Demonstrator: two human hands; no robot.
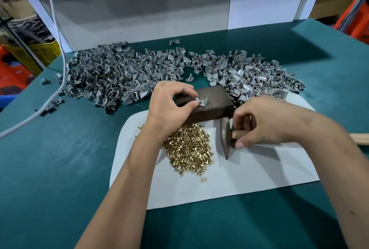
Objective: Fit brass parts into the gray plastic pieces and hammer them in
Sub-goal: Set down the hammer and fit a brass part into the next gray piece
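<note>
My left hand (171,105) pinches a small gray plastic piece (200,102) with a brass part in it, holding it on top of a dark brown block (213,105). My right hand (259,123) grips the wooden handle of a hammer just behind its rusty head (225,138), which rests on the white sheet (239,178). A heap of loose brass parts (187,148) lies on the sheet in front of the block, between my two wrists.
A big heap of gray plastic pieces (111,75) covers the green table (60,168) behind the block on the left, another heap (255,75) on the right. A gray cable (60,89) runs down the left side. A white board stands at the back.
</note>
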